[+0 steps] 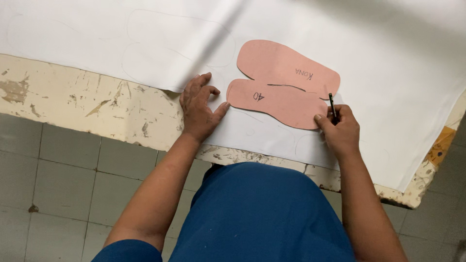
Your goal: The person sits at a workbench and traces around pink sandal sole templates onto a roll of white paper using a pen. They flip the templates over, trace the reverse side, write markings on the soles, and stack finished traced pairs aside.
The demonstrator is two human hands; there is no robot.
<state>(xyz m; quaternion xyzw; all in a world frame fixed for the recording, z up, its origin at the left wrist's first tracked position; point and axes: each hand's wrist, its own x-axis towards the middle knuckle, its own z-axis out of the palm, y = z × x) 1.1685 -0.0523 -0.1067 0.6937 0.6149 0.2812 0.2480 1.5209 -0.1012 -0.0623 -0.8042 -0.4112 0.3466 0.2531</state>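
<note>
Two pink sole templates are laid on the white sheet covering the bench. The left hand is spread flat, fingertips pressed at the templates' left end. A pencil is gripped in the closed right hand at their right end.

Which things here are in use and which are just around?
In use:
left hand beside the near template's end
right hand holding a pencil
two pink sole templates
white sheet with faint traced outlines

Just around:
worn table edge
tiled floor
</note>
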